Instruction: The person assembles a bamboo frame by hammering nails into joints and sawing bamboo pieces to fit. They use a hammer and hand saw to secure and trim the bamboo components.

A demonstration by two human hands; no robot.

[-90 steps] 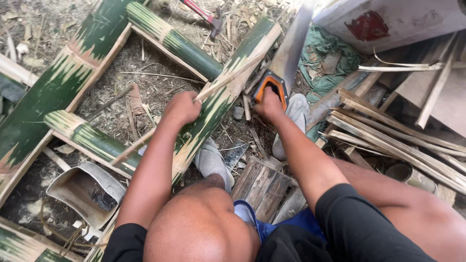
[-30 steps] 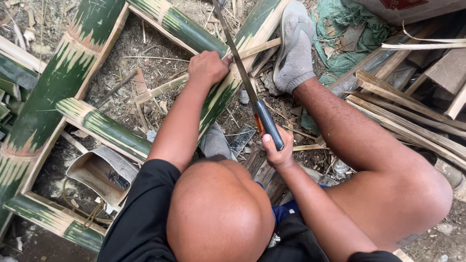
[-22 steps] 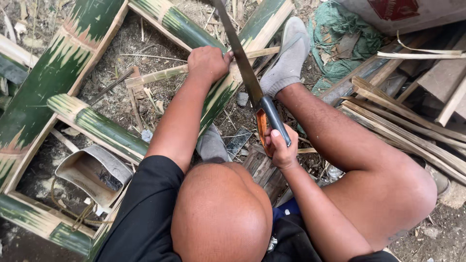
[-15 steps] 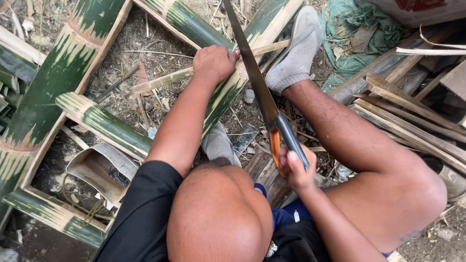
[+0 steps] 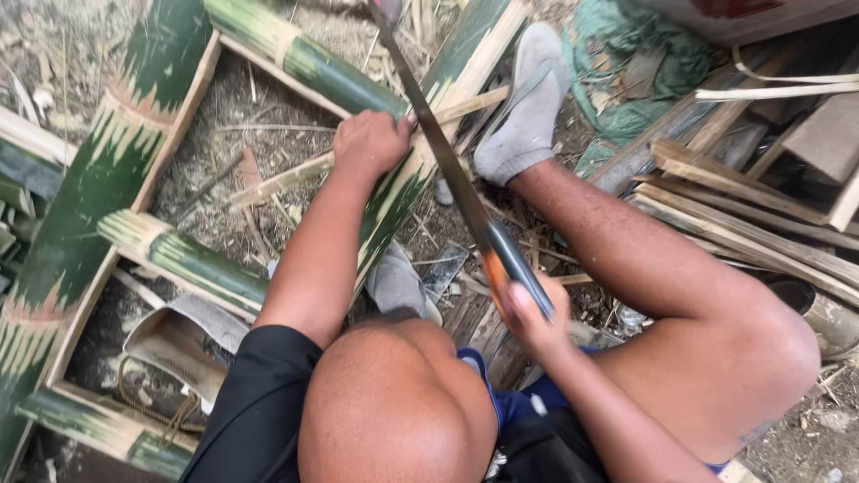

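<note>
Head view: the right hand (image 5: 528,313) is wrapped tight round the orange-and-black handle of a handsaw (image 5: 456,183), its blade slanting across a thin bamboo strip (image 5: 358,156). The left hand (image 5: 371,143) clamps that strip against the split bamboo frame (image 5: 134,134) on the ground.

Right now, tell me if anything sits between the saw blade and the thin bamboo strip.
Nothing visible does. The saw blade rests across the thin bamboo strip, beside the left hand pinning it; the right hand grips the handle.
</note>
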